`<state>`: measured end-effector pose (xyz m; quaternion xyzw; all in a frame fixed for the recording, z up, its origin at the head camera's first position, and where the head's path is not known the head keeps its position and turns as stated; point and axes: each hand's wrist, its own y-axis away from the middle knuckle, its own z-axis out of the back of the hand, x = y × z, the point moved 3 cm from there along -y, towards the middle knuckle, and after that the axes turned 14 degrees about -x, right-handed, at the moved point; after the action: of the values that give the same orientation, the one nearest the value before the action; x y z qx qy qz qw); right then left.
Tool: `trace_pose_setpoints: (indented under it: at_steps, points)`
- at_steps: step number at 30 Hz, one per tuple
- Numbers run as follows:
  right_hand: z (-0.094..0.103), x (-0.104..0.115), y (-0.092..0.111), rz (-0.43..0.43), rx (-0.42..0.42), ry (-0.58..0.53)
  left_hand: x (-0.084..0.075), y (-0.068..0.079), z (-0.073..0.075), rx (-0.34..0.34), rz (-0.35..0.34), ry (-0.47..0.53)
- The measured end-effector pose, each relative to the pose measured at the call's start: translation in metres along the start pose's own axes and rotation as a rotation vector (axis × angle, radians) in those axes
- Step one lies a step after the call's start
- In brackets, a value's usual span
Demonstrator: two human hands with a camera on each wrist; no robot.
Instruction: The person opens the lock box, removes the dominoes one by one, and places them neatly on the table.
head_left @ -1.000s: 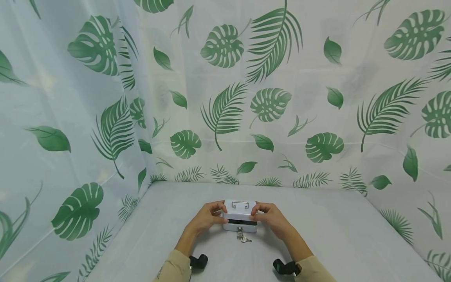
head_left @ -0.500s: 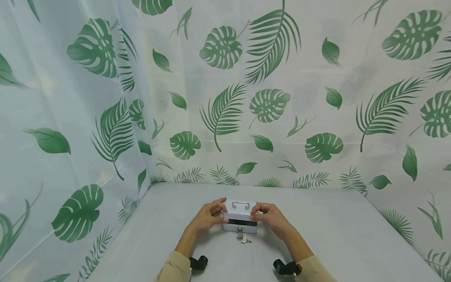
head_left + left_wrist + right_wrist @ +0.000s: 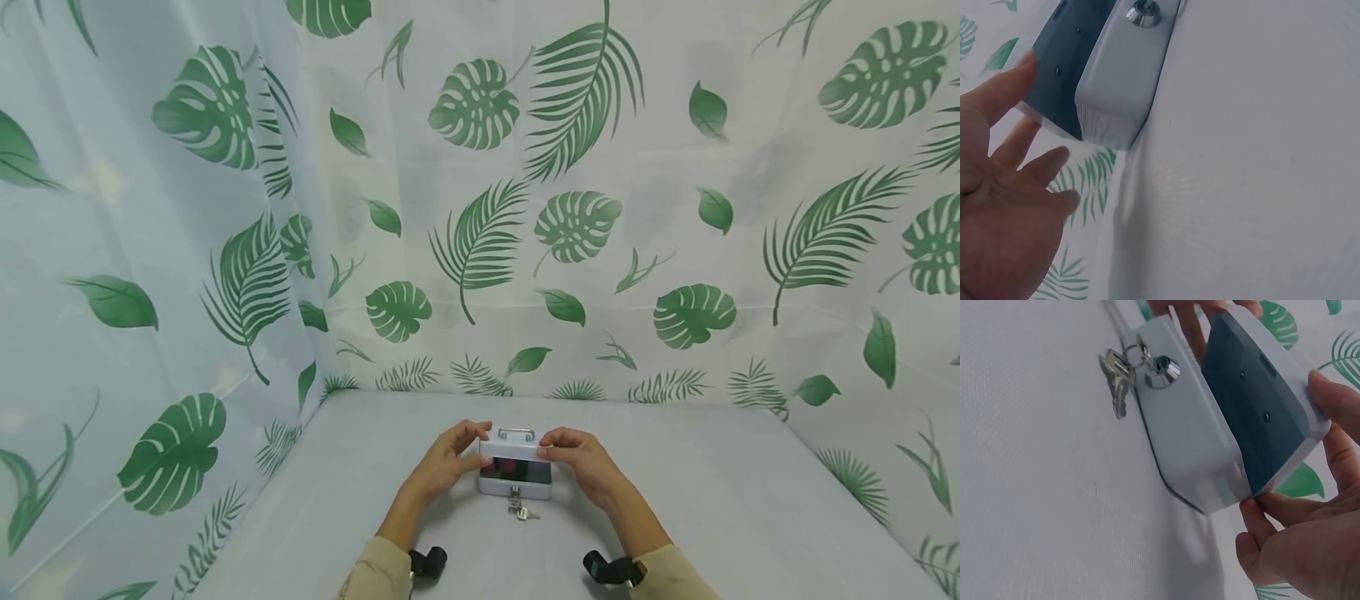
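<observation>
A small white metal cash box sits on the table, its lid raised partway, a wire handle on top. At the lid's left end my left hand pinches the edge between thumb and fingers. My right hand pinches the right end, with the thumb on the front edge and fingers at the side. Keys hang by a ring from the key in the front lock. Through the gap shows a dark interior with a reddish patch, too small to identify.
The box stands on a white-covered table. Behind and at both sides hang white curtains printed with green leaves. A black wrist camera is strapped by the left sleeve, and another camera by the right.
Both hands have raised the lid further, so the dark gap at the front is wider and the inside shows. The box base and keys stay on the same spot.
</observation>
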<state>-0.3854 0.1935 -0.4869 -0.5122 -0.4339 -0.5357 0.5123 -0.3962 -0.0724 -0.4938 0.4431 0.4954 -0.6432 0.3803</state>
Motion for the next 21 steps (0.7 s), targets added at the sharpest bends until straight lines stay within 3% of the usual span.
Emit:
trace_pose_setpoints:
  at_steps: [8,16,21]
  points:
    - [-0.0066,-0.0004,0.0015,-0.050,-0.069,-0.144,-0.0018,-0.0032,-0.0013,-0.053,-0.029,0.039]
    - [-0.0088,-0.0009,0.0020,0.050,-0.060,-0.260,-0.0056,-0.0044,-0.0029,-0.115,-0.039,0.041]
    - [-0.0074,-0.0032,0.0014,0.085,-0.049,-0.273,-0.0074,-0.0050,-0.0040,-0.132,-0.048,0.054]
